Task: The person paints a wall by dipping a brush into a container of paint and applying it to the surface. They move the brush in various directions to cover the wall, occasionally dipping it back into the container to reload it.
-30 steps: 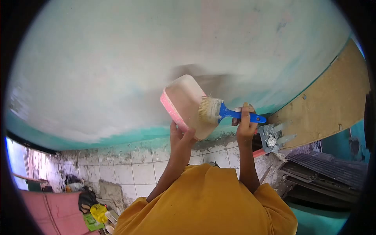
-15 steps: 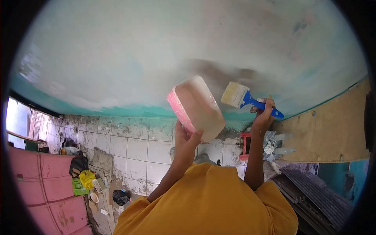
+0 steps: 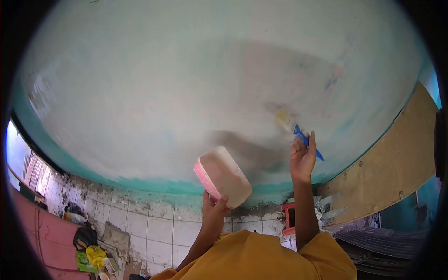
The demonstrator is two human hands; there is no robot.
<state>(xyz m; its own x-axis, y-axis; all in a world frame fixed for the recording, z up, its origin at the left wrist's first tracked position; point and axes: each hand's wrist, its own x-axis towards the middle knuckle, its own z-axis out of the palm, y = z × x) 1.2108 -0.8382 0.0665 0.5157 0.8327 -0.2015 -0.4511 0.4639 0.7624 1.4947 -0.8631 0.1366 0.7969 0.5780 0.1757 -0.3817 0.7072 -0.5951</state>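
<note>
The blue-handled paintbrush is right of centre. Its pale bristles seem to meet the whitish plastered surface, though blur makes the contact uncertain. The right hand is closed round the handle. Lower and to the left, the left hand grips a tilted, pink-rimmed plastic tub from beneath. A darker wet patch lies between tub and brush. A grimy tiled wall runs along the near side, and a wooden board stands at the right.

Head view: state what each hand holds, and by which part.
The left hand holds the pink-and-white tub by its lower end; the right hand grips the paintbrush by its blue handle, bristles against the painted surface.
</note>
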